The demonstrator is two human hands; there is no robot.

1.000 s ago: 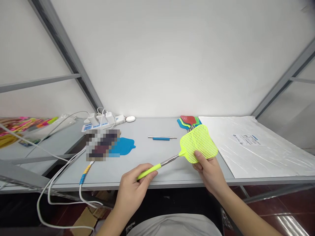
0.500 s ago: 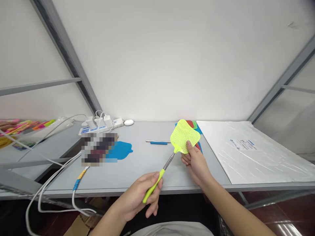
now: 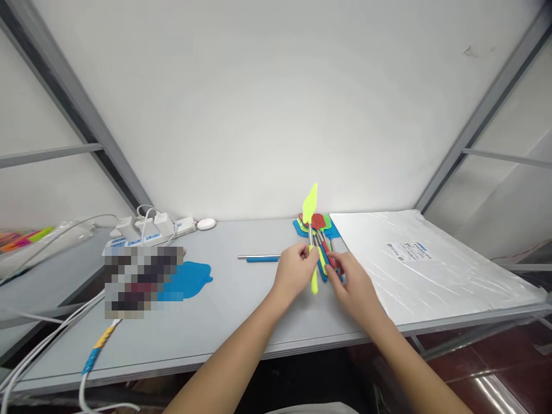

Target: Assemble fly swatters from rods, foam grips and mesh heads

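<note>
A yellow-green fly swatter (image 3: 310,207) is tilted up, its head almost edge-on to me. My left hand (image 3: 296,269) is closed around its handle, and the handle's end sticks out below my fingers. Beyond and partly under it lies a pile of fly swatters with red (image 3: 318,221), green and blue heads, their handles pointing toward me. At the pile's right side, my right hand (image 3: 351,282) has its thumb and fingers curled about the handles. Left of my hands lies a metal rod with a blue grip (image 3: 263,259), its right end hidden by my left hand.
A blue swatter head (image 3: 190,279) lies at left, beside a pixelated patch. Behind it, a white power strip (image 3: 185,225) carries plugs and cables, with a white mouse (image 3: 206,224) alongside. A white wrapped panel (image 3: 401,276) covers the table's right side. Metal frame posts flank the table.
The yellow-green swatter has moved forward to the pile and turned edge-on. My right hand has let go of its head and reached the piled handles. The view has shifted right.
</note>
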